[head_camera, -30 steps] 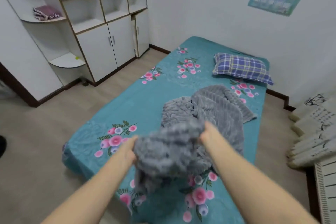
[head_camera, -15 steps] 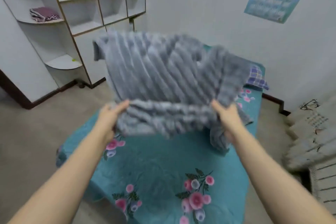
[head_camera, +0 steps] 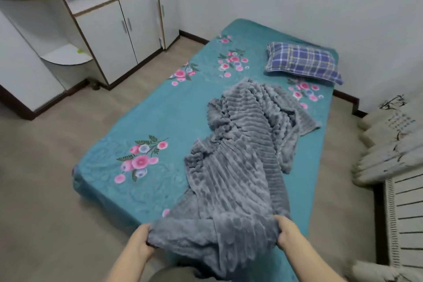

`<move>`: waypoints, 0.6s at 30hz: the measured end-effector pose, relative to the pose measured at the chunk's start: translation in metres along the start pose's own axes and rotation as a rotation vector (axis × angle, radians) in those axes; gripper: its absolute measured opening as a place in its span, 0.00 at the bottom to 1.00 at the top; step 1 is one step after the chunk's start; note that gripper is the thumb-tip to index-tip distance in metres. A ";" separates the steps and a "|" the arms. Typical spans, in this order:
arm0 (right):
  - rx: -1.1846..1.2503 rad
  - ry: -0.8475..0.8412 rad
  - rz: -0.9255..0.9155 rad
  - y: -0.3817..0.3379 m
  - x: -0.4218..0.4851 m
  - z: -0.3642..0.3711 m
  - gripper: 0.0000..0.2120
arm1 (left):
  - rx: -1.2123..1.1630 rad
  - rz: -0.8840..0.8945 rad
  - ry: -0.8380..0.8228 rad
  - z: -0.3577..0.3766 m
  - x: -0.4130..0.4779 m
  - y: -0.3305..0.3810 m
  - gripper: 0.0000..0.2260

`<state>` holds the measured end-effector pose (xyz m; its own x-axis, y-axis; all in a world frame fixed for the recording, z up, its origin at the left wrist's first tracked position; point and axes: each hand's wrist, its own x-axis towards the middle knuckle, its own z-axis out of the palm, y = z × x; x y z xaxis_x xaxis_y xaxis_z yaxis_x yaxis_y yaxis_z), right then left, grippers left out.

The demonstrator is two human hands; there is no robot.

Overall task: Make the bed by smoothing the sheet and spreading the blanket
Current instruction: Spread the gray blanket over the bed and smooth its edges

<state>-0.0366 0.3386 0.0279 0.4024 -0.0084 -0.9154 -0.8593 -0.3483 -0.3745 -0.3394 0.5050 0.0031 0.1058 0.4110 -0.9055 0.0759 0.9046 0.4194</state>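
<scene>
A grey ribbed fleece blanket [head_camera: 242, 158] lies in a crumpled strip down the right half of the bed, from near the pillow to the foot. My left hand [head_camera: 140, 239] grips its near edge at the left, and my right hand [head_camera: 286, 231] grips the same edge at the right. The near end hangs bunched between the hands over the foot of the bed. A teal sheet with pink flowers [head_camera: 160, 121] covers the mattress and looks mostly flat. At the head rests a blue plaid pillow [head_camera: 304, 63].
A white cupboard with open shelves [head_camera: 109, 18] stands left of the bed across a strip of wood floor [head_camera: 45, 178]. Rolled pale mats [head_camera: 389, 144] and a slatted white panel [head_camera: 409, 217] crowd the right side. White walls close the far end.
The blanket was lifted and flung up in front of me, then came down along the bed. My hands dropped low and drew its near edge back toward the foot.
</scene>
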 end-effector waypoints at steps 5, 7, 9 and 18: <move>-0.003 -0.190 -0.062 -0.016 -0.020 0.015 0.18 | 0.401 0.079 0.115 0.002 0.011 -0.005 0.25; -0.013 -0.319 -0.112 -0.033 -0.038 0.026 0.17 | 1.009 0.075 0.174 0.002 0.016 -0.009 0.30; -0.051 -0.432 -0.156 -0.050 -0.063 0.040 0.17 | 1.390 0.148 0.190 0.011 0.017 -0.012 0.28; -0.232 -0.630 -0.471 -0.089 -0.123 0.061 0.22 | 0.203 -0.010 -0.583 0.137 -0.019 0.009 0.26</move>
<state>-0.0291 0.4282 0.1643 0.3924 0.6914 -0.6067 -0.5298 -0.3693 -0.7635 -0.2046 0.4899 0.0333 0.6248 0.2211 -0.7489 0.2605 0.8451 0.4669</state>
